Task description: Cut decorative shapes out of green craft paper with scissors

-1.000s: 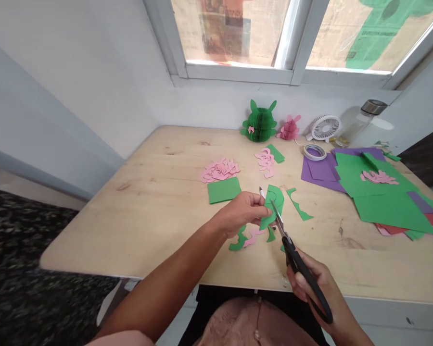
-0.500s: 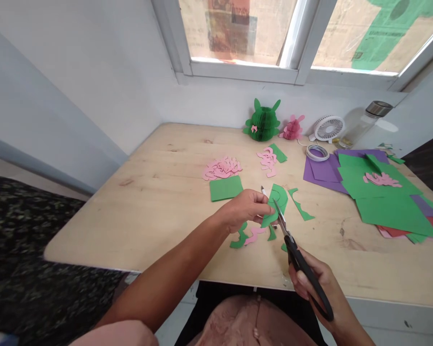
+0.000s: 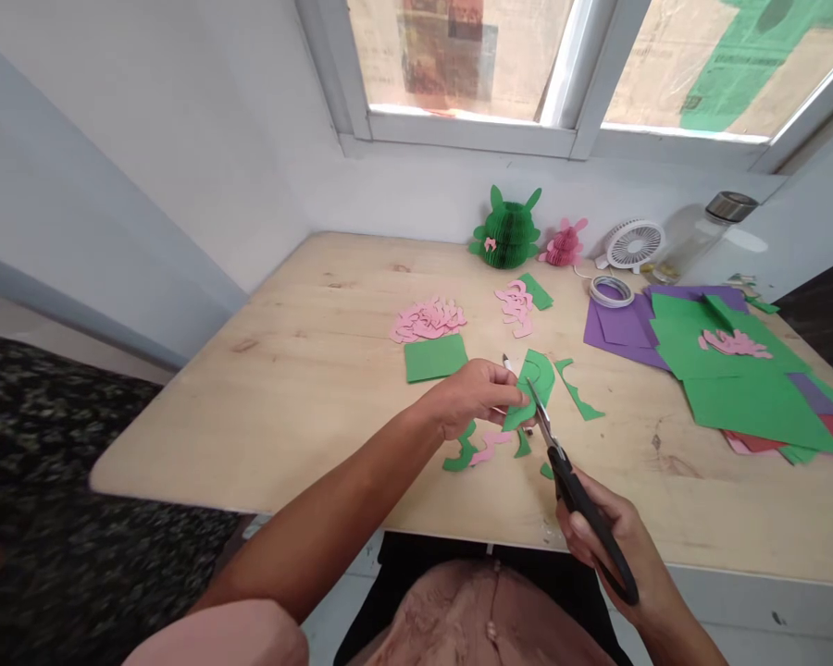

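Two hands are cutting, the left hand (image 3: 468, 398) pinching a curved green paper piece (image 3: 540, 384), the right hand (image 3: 597, 536) gripping black-handled scissors (image 3: 573, 499) at its edge. Inspection suggests the next move is calling for further blade closure along the curve.

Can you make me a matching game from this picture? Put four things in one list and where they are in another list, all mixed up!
Things:
1. Black-handled scissors
2. Curved green paper piece
3. Pile of pink paper cut-outs
4. White desk fan

Places:
A. Near the wall at the back of the table
B. In the right hand
C. Behind a green paper square
D. In the left hand

Pairs: 1-B, 2-D, 3-C, 4-A
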Demonstrator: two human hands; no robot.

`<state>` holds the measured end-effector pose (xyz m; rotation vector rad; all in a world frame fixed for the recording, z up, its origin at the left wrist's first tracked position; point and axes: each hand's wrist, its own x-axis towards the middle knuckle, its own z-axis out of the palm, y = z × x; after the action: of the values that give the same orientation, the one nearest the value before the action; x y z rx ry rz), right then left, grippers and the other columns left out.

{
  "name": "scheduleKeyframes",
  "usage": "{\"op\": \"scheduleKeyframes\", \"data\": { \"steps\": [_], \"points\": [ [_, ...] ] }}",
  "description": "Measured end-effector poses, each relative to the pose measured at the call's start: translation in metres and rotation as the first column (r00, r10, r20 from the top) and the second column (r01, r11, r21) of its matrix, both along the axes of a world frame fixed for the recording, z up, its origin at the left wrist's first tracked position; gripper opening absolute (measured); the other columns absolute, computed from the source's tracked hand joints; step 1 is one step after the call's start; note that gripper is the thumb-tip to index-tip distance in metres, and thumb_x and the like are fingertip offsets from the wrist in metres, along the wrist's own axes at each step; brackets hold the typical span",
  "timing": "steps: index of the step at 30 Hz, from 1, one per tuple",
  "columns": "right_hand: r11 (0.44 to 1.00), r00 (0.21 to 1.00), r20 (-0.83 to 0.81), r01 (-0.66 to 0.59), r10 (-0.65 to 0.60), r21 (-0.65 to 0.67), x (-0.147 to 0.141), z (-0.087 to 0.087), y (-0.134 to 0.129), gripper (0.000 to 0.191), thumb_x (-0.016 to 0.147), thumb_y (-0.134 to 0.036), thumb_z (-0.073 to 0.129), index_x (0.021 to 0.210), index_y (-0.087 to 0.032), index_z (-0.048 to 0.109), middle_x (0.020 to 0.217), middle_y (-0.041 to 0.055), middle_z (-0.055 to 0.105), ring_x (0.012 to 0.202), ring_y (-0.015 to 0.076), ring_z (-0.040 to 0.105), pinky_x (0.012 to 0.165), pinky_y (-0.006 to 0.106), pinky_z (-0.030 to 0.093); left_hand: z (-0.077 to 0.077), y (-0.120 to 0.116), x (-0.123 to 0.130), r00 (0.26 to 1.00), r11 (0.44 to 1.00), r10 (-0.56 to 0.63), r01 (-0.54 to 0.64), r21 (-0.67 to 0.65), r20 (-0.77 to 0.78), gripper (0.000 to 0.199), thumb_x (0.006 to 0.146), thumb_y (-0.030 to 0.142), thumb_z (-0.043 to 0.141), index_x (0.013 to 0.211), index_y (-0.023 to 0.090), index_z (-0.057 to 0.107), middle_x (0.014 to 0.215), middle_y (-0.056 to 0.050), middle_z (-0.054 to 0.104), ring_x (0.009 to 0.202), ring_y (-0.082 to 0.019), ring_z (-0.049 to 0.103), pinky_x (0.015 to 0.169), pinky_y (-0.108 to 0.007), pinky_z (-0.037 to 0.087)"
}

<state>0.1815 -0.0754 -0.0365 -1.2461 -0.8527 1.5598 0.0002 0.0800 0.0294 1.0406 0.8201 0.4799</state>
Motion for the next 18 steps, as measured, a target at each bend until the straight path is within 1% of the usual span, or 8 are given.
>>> {"op": "scheduleKeyframes", "data": {
  "steps": [4, 8, 11, 14, 18],
  "points": [
    [1.0, 1.0, 0.023, -0.017, 0.017, 0.014, 0.0022, -0.0039, -0.0013, 0.054, 0.075, -0.036, 0.075, 0.123, -0.018, 0.059, 0.061, -0.0044, 0.04, 0.049, 0.0074, 0.023, 0.041, 0.021, 0.016, 0.0, -0.0003, 0.0009, 1.0, 1.0, 0.013, -0.014, -0.009, -0.019, 0.024, 0.058, 0.019, 0.068, 0.049, 0.017, 0.046, 0.05, 0.006, 0.046, 0.052, -0.008, 0.049, 0.054, -0.023, 0.035],
    [0.999, 0.999, 0.035, -0.03, 0.03, 0.018, 0.0032, -0.0021, -0.0009, 0.059, 0.074, -0.037, 0.075, 0.127, -0.018, 0.056, 0.061, -0.0045, 0.039, 0.05, 0.0078, 0.023, 0.041, 0.021, 0.017, -0.0006, -0.0002, 0.0016, 1.0, 1.0, 0.008, -0.008, -0.027, -0.019, 0.023, 0.058, 0.02, 0.068, 0.05, 0.017, 0.046, 0.053, 0.004, 0.049, 0.056, -0.01, 0.053, 0.056, -0.024, 0.036],
    [1.0, 0.998, 0.046, -0.03, 0.03, 0.007, 0.0035, -0.001, -0.0001, 0.061, 0.073, -0.038, 0.076, 0.127, -0.018, 0.056, 0.06, -0.0049, 0.038, 0.049, 0.0077, 0.023, 0.041, 0.021, 0.017, -0.0002, 0.0001, 0.0016, 1.0, 1.0, 0.011, -0.011, -0.019, -0.015, 0.025, 0.057, 0.019, 0.068, 0.049, 0.018, 0.044, 0.05, 0.006, 0.045, 0.052, -0.008, 0.049, 0.055, -0.024, 0.035],
    [1.0, 0.999, 0.046, -0.019, 0.018, 0.002, 0.0037, -0.0034, -0.0004, 0.062, 0.071, -0.041, 0.076, 0.125, -0.017, 0.058, 0.059, -0.0047, 0.039, 0.049, 0.0074, 0.022, 0.041, 0.021, 0.016, -0.0002, 0.0001, 0.0009, 1.0, 1.0, 0.01, -0.01, -0.006, -0.021, 0.025, 0.057, 0.019, 0.067, 0.048, 0.018, 0.044, 0.049, 0.007, 0.042, 0.049, -0.007, 0.043, 0.055, -0.024, 0.034],
    [1.0, 0.999, 0.047, 0.017, -0.017, 0.01, 0.0042, -0.0092, -0.0021, 0.059, 0.071, -0.041, 0.076, 0.121, -0.016, 0.059, 0.059, -0.0044, 0.04, 0.047, 0.0069, 0.021, 0.04, 0.021, 0.015, -0.0035, -0.0007, -0.0003, 1.0, 1.0, 0.004, -0.004, 0.012, -0.001, 0.025, 0.059, 0.022, 0.067, 0.051, 0.018, 0.044, 0.053, 0.005, 0.045, 0.054, -0.009, 0.048, 0.058, -0.025, 0.037]
  ]
}}
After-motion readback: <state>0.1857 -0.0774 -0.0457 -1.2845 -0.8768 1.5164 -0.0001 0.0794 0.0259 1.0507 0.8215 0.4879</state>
